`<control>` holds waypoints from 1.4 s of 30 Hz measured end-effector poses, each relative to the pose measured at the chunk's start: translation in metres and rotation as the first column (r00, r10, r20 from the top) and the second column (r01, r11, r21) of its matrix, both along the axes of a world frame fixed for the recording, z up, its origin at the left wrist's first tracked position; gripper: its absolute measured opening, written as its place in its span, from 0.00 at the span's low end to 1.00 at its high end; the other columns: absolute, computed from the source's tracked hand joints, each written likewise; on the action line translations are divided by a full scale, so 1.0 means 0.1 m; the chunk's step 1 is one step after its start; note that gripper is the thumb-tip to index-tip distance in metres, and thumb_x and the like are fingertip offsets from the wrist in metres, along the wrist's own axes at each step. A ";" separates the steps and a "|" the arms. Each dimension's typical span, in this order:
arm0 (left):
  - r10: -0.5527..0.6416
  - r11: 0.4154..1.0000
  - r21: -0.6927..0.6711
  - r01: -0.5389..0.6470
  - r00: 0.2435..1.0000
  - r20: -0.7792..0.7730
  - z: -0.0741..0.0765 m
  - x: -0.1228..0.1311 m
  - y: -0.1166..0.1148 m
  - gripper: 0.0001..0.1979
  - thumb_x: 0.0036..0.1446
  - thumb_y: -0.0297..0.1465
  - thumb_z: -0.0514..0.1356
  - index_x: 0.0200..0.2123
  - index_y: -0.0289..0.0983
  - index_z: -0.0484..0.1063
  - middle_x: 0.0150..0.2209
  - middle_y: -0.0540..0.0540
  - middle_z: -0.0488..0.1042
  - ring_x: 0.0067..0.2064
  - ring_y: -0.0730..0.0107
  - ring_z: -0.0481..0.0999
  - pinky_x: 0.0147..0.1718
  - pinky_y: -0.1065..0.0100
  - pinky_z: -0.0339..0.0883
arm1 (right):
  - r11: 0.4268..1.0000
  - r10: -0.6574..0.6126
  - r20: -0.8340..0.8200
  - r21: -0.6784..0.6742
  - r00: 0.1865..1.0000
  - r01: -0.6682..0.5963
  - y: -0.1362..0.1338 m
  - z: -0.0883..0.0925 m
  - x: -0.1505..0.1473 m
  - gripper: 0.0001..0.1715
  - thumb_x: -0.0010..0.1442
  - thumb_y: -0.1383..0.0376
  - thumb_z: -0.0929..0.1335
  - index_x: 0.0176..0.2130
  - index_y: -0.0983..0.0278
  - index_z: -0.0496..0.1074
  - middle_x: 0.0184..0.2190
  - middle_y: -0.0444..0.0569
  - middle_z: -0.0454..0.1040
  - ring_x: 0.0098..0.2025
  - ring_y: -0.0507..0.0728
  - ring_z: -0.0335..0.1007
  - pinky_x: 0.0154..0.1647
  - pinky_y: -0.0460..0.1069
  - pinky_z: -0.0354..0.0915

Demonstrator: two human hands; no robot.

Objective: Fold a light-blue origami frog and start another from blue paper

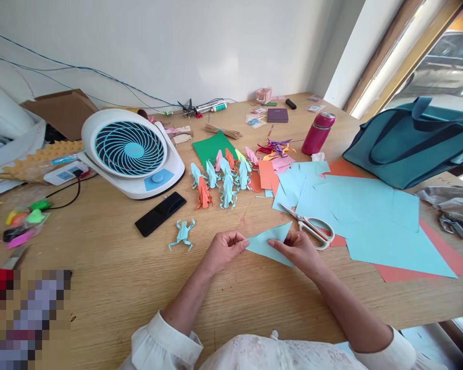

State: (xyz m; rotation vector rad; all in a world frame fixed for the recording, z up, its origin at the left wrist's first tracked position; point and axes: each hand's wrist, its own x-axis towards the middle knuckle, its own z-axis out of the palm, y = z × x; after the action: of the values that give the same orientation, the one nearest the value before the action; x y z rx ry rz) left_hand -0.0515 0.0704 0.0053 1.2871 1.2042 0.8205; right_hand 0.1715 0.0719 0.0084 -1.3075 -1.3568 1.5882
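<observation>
A light blue sheet of paper (pixel 268 240), folded into a triangle, is held between my two hands just above the table. My left hand (pixel 228 248) pinches its left corner between thumb and fingers. On the other side, my right hand (pixel 299 251) grips the right part, thumb on top and fingers behind. Left of my hands lies a light blue origami frog (pixel 182 234). Beyond them stand several folded paper figures (pixel 227 190), mostly light blue, with orange and pink ones among them. White-handled scissors (pixel 312 226) rest right beside my right hand.
Light blue paper sheets (pixel 386 226) spread over orange ones at right, near a teal bag (pixel 405 144) and a pink bottle (pixel 318 134). A black phone (pixel 160 214) lies before a white fan (pixel 139 154) at left. Green paper (pixel 208 149) lies behind the figures.
</observation>
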 end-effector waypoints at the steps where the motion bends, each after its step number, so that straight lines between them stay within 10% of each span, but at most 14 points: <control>1: 0.002 1.000 -0.001 -0.002 1.000 0.000 0.01 0.00 0.00 0.17 0.50 0.42 0.65 0.24 0.34 0.71 0.22 0.53 0.67 0.25 0.77 0.62 0.27 0.73 0.55 | 1.000 0.003 0.002 0.002 1.000 -0.003 0.00 -0.01 0.01 0.28 0.45 0.42 0.74 0.22 0.64 0.70 0.19 0.45 0.68 0.21 0.51 0.56 0.20 0.47 0.50; 18: -0.072 0.996 0.053 0.076 0.994 -0.083 0.04 0.06 -0.06 0.18 0.51 0.43 0.65 0.23 0.34 0.69 0.22 0.53 0.65 0.25 0.77 0.60 0.25 0.73 0.54 | 0.992 0.104 0.046 0.066 0.994 -0.107 -0.06 0.08 -0.02 0.33 0.53 0.39 0.68 0.19 0.64 0.63 0.17 0.40 0.53 0.21 0.48 0.43 0.21 0.47 0.41; 24: -0.007 1.000 -0.009 0.007 1.000 -0.006 -0.01 0.03 -0.03 0.22 0.49 0.48 0.66 0.23 0.34 0.67 0.22 0.54 0.62 0.26 0.78 0.59 0.25 0.73 0.53 | 0.990 -0.103 -0.007 0.093 0.995 0.103 -0.01 0.11 0.00 0.32 0.53 0.38 0.67 0.28 0.64 0.74 0.24 0.47 0.67 0.27 0.53 0.58 0.25 0.48 0.55; 34: 0.012 1.000 -0.022 -0.011 0.997 0.076 0.03 0.06 -0.04 0.23 0.52 0.50 0.63 0.25 0.33 0.70 0.22 0.54 0.63 0.26 0.77 0.59 0.26 0.73 0.53 | 0.993 0.061 0.098 0.097 0.993 -0.070 -0.02 0.04 -0.01 0.33 0.54 0.39 0.67 0.20 0.63 0.59 0.17 0.39 0.51 0.21 0.48 0.43 0.21 0.47 0.42; 42: 0.089 0.995 -0.052 -0.081 0.979 0.183 0.08 -0.01 -0.02 0.20 0.59 0.47 0.58 0.34 0.34 0.74 0.30 0.49 0.71 0.31 0.74 0.67 0.28 0.74 0.60 | 1.000 -0.029 -0.017 0.011 0.999 0.029 -0.03 0.06 0.03 0.30 0.55 0.39 0.66 0.26 0.63 0.72 0.19 0.45 0.68 0.24 0.55 0.61 0.22 0.48 0.56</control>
State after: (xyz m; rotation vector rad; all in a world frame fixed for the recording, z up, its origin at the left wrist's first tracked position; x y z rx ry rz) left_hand -0.0520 0.0684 0.0128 1.1041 1.1277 0.9491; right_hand 0.1745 0.0692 0.0142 -1.2985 -1.3295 1.5663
